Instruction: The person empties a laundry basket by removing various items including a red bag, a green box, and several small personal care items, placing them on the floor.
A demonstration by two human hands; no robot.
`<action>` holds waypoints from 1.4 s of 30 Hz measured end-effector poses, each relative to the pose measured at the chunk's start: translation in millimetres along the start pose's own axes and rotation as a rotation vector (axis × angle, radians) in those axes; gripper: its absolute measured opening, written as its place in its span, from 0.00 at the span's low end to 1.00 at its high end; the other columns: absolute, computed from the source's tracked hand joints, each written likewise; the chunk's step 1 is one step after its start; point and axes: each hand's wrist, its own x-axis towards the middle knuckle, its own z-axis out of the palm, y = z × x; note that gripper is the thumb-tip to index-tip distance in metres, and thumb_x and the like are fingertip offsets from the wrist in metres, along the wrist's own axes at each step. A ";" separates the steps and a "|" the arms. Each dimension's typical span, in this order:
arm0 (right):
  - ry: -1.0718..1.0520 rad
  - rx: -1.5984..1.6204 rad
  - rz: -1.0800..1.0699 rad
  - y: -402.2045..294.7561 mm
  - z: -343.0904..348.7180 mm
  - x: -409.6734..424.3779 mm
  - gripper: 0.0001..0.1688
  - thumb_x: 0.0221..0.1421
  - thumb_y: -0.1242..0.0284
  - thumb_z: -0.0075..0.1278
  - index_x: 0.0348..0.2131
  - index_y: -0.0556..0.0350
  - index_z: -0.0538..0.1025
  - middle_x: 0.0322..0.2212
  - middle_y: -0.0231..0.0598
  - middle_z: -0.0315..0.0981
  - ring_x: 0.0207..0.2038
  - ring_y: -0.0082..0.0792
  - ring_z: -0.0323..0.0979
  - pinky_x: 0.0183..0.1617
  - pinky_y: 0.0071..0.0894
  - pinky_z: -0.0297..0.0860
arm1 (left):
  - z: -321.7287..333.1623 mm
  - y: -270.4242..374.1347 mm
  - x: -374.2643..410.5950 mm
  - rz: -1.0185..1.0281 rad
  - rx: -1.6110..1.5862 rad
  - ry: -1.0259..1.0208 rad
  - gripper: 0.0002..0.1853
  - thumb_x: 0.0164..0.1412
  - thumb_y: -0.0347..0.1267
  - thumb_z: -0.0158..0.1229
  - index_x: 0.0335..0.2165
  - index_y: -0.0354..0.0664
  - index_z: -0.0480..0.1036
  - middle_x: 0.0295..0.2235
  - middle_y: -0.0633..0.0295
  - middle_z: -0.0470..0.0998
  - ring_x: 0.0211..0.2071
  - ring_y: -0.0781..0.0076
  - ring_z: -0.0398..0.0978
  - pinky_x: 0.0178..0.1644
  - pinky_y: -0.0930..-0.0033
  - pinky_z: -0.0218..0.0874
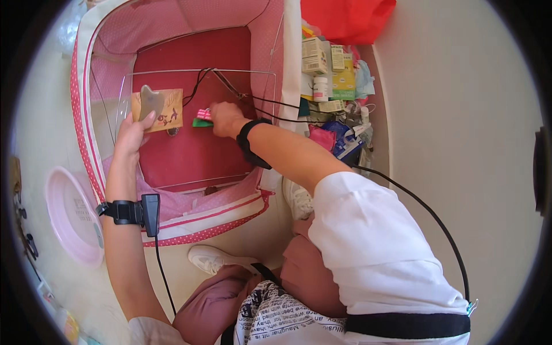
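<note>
A pink fabric storage box with a wire frame and a white, dotted rim (291,51) lies before me. My left hand (133,133) holds a tan paper packet (172,105) bearing writing, with a grey gua sha-like scraper (151,102) pressed on it under the thumb. My right hand (226,118) reaches into the box over its red bottom (194,155), with its fingers around a small pink-and-white item (204,114). A green piece (202,123) is just below that item. A small round object (173,131) shows below the packet. Black cords (276,102) cross the box.
Right of the box are piled medicine cartons (314,56), a white bottle (320,89), a blue package (345,140) and a pink pouch (322,137). A red bag (345,19) lies behind them, near the wall. A pink plastic basin (73,215) stands on the left.
</note>
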 end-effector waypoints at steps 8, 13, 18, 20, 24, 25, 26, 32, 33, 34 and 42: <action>0.034 0.595 -0.461 -29.9 -118.9 -98.7 0.23 0.36 0.69 0.62 0.36 0.57 0.73 0.26 0.41 0.76 0.29 0.34 0.75 0.34 0.32 0.71 | -37.5 66.2 -51.2 0.293 -0.269 -0.285 0.22 0.60 0.36 0.55 0.51 0.40 0.65 0.45 0.63 0.73 0.48 0.74 0.69 0.52 0.66 0.59; 0.183 1.183 -0.223 28.2 -226.1 -192.5 0.19 0.39 0.74 0.62 0.33 0.61 0.74 0.23 0.33 0.72 0.23 0.24 0.70 0.30 0.25 0.68 | 38.1 127.2 -65.1 0.580 -0.298 -0.484 0.23 0.59 0.34 0.56 0.51 0.34 0.64 0.46 0.61 0.72 0.48 0.74 0.69 0.54 0.70 0.58; 0.349 1.349 -0.469 73.4 -267.1 -232.5 0.29 0.42 0.74 0.57 0.46 0.59 0.65 0.35 0.38 0.67 0.36 0.31 0.69 0.40 0.30 0.68 | 109.3 169.2 -70.3 0.679 -0.352 -0.614 0.24 0.60 0.37 0.56 0.51 0.36 0.64 0.46 0.63 0.73 0.47 0.75 0.70 0.53 0.69 0.59; 0.395 1.466 -0.463 76.7 -276.0 -237.2 0.32 0.41 0.73 0.58 0.44 0.56 0.60 0.33 0.34 0.58 0.34 0.26 0.61 0.40 0.22 0.63 | 129.3 187.3 -75.6 0.668 -0.339 -0.620 0.23 0.59 0.37 0.56 0.50 0.37 0.65 0.44 0.63 0.73 0.45 0.77 0.71 0.52 0.70 0.60; 0.529 1.714 -0.380 113.9 -267.3 -227.4 0.26 0.46 0.76 0.55 0.43 0.58 0.61 0.33 0.34 0.59 0.36 0.26 0.61 0.45 0.23 0.64 | 192.0 198.3 -71.4 0.577 -0.255 -0.631 0.19 0.58 0.36 0.58 0.45 0.38 0.69 0.37 0.65 0.77 0.39 0.76 0.74 0.46 0.69 0.64; 0.565 1.780 -0.322 131.7 -258.2 -214.7 0.24 0.46 0.76 0.55 0.43 0.59 0.62 0.34 0.35 0.61 0.37 0.27 0.63 0.45 0.25 0.65 | 209.7 193.4 -66.3 0.539 -0.214 -0.627 0.19 0.57 0.35 0.58 0.45 0.37 0.70 0.35 0.65 0.77 0.37 0.76 0.74 0.44 0.69 0.65; 0.624 1.812 -0.231 144.8 -251.3 -207.4 0.22 0.47 0.77 0.55 0.42 0.60 0.65 0.34 0.37 0.65 0.37 0.29 0.66 0.45 0.28 0.66 | 236.4 182.5 -49.9 0.581 -0.025 -0.531 0.20 0.56 0.34 0.58 0.46 0.36 0.69 0.34 0.62 0.77 0.36 0.74 0.75 0.42 0.67 0.66; 0.636 1.871 0.233 254.2 -145.5 -157.6 0.17 0.47 0.78 0.59 0.39 0.57 0.73 0.33 0.36 0.75 0.35 0.31 0.75 0.40 0.32 0.73 | 327.3 136.8 -35.8 0.626 0.652 -0.320 0.22 0.53 0.31 0.57 0.46 0.34 0.67 0.33 0.41 0.76 0.37 0.47 0.75 0.42 0.54 0.66; 0.597 1.869 0.289 268.6 -126.0 -150.6 0.17 0.47 0.79 0.59 0.39 0.57 0.73 0.33 0.36 0.75 0.34 0.31 0.75 0.39 0.32 0.73 | 337.2 132.4 -33.1 0.627 0.669 -0.336 0.22 0.53 0.31 0.57 0.46 0.34 0.67 0.33 0.40 0.76 0.38 0.45 0.74 0.42 0.53 0.65; 0.537 1.878 0.342 264.9 -115.8 -144.7 0.17 0.47 0.79 0.59 0.39 0.58 0.73 0.33 0.37 0.75 0.33 0.31 0.75 0.38 0.31 0.73 | 339.5 127.2 -30.4 0.614 0.698 -0.341 0.21 0.52 0.31 0.57 0.45 0.33 0.67 0.34 0.40 0.76 0.38 0.44 0.74 0.42 0.52 0.65; 0.554 1.131 0.439 264.1 -118.1 -160.0 0.31 0.44 0.68 0.65 0.44 0.66 0.70 0.33 0.41 0.75 0.31 0.27 0.75 0.28 0.27 0.71 | 243.8 156.0 -38.1 0.998 0.303 -0.539 0.15 0.56 0.29 0.56 0.41 0.33 0.70 0.37 0.54 0.77 0.36 0.66 0.77 0.42 0.68 0.67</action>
